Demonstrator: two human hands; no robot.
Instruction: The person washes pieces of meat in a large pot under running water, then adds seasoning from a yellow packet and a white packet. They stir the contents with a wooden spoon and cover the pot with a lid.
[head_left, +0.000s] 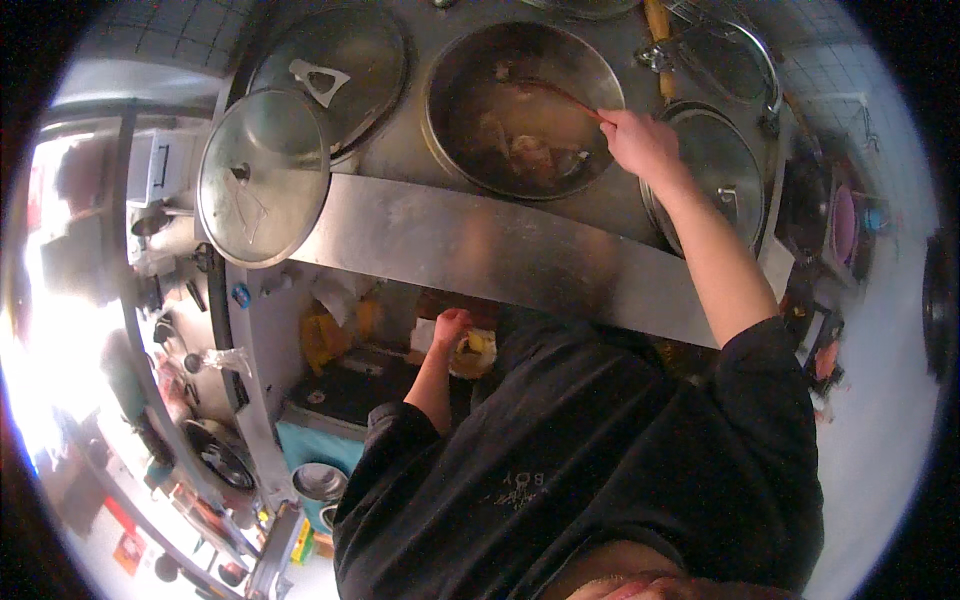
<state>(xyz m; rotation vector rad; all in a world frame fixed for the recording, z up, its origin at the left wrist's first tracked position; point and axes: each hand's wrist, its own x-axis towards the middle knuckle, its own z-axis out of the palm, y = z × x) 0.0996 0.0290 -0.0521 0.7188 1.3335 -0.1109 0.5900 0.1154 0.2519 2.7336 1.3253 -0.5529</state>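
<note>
A large round metal pot holds brownish liquid with pale, solid pieces of food in it. Over its right rim reaches my right hand, closed on the end of a thin reddish-brown utensil that looks like a long-handled spoon or stirrer; its far end lies in the pot. My left hand hangs low, beyond the steel front edge of the stove. Close to it is a round container with yellow contents; whether the hand touches or holds anything is unclear.
A glass lid stands tilted at the left, beside a large covered pot. Another lidded pot is under my right forearm. A metal faucet is at the upper right. The steel ledge runs between me and the pots.
</note>
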